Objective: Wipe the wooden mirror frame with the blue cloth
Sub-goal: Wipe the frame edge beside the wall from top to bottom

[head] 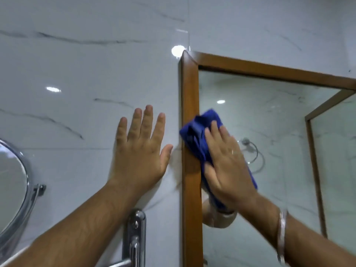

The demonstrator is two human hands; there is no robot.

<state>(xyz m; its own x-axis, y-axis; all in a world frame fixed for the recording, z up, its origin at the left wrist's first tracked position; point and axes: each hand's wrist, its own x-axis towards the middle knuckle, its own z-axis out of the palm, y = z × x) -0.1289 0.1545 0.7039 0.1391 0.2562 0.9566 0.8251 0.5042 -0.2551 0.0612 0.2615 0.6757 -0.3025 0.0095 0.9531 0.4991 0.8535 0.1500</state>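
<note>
Head cam: looks like mid-wipe on the left upright of the wooden mirror frame (189, 97). The right hand (225, 160) presses the blue cloth (196, 132) flat against it about halfway up, fingers straight, not curled round it. The left hand (141, 149) is spread flat on the marble-look wall tile (86, 60), holding nothing. I'd guess next is sliding up toward the top corner, keeping pressure on.

Dim, glare spots on tile (96, 64), hands blurred

Marble wall tiles (77, 64); round chrome mirror (11, 189) far left; chrome bracket (134, 234) below.
</note>
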